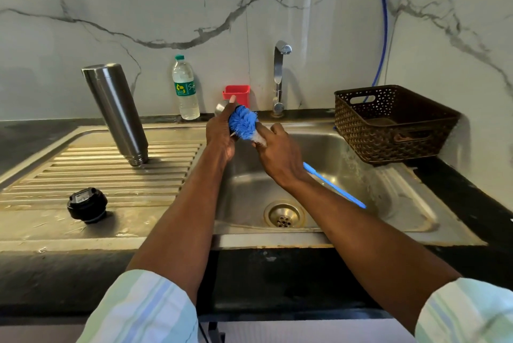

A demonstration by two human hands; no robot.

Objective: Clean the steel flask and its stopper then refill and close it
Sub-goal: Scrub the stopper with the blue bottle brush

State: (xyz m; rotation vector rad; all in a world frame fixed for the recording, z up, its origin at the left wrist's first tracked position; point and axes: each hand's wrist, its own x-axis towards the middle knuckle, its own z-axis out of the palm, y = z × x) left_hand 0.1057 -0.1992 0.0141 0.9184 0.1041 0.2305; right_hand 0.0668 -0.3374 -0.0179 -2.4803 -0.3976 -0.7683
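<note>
The tall cylindrical steel flask (116, 112) stands upside down, leaning, on the ribbed steel draining board (83, 176) at the left of the sink, with its mouth on the ribs. Nearer to the front edge of this board lies the round black stopper (87, 204), well apart from the flask.

Over the steel sink basin (319, 176) the left hand (220, 131) has its fingers curled around a small steel part (221, 107), mostly hidden, so I cannot tell what it is. The right hand (277, 154) grips the thin blue handle of a bottle brush (244, 124), and the blue bristle head touches the left hand.

At the back, on the dark bench (472, 190), stand a clear plastic water bottle with green cap (185, 90), a small red plastic holder (238, 94) and a chrome tap (279, 76). A brown woven plastic basket (388, 123) sits at the right of the basin.
</note>
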